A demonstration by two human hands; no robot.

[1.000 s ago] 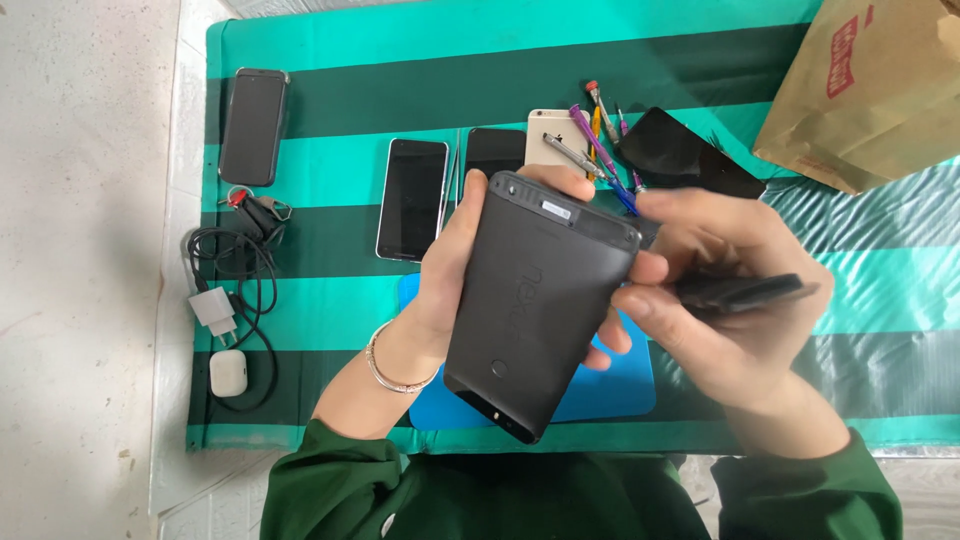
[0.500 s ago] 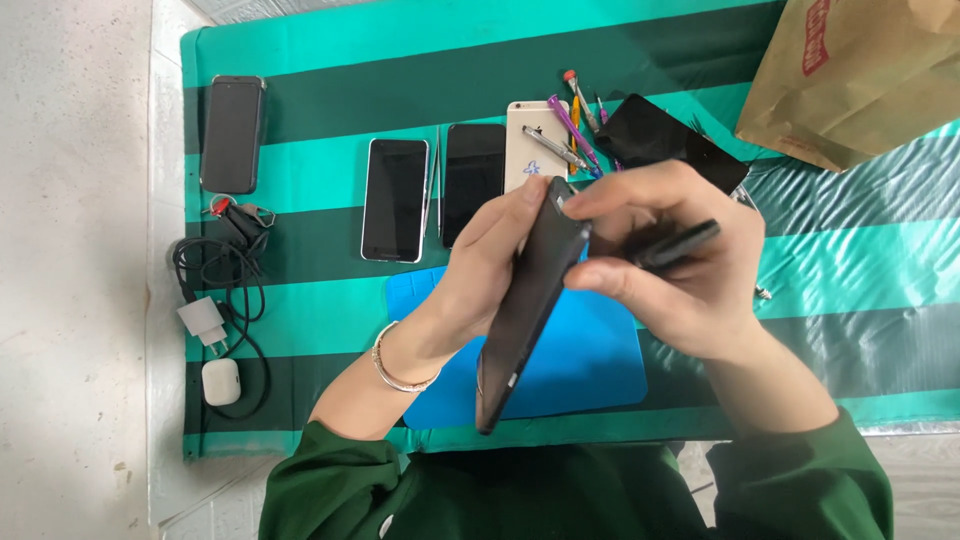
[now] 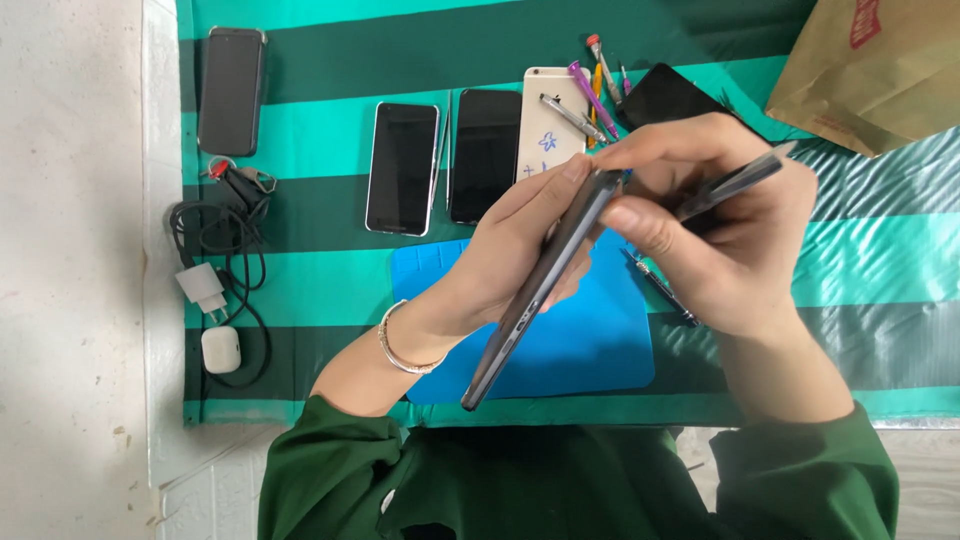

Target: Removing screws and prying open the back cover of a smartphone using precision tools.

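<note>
My left hand [image 3: 505, 255] holds a dark grey smartphone [image 3: 540, 285] turned edge-on to the camera, tilted from lower left to upper right, above a blue work mat [image 3: 590, 345]. My right hand [image 3: 720, 235] pinches the phone's top end with thumb and forefinger and also grips a thin dark tool [image 3: 735, 180] that points up to the right. A silver bracelet [image 3: 395, 340] circles my left wrist. Both sleeves are dark green.
On the green striped cloth [image 3: 300, 130] lie two black-screened phones [image 3: 402, 168], a white phone back [image 3: 545, 125], another dark phone [image 3: 232, 90] at far left, several coloured screwdrivers [image 3: 595, 85], a charger with cable [image 3: 215, 270], a white earbud case [image 3: 220, 350] and a brown paper bag [image 3: 880, 65].
The phone has turned from showing its flat back to standing edge-on. My right hand has moved up to its top end with the tool.
</note>
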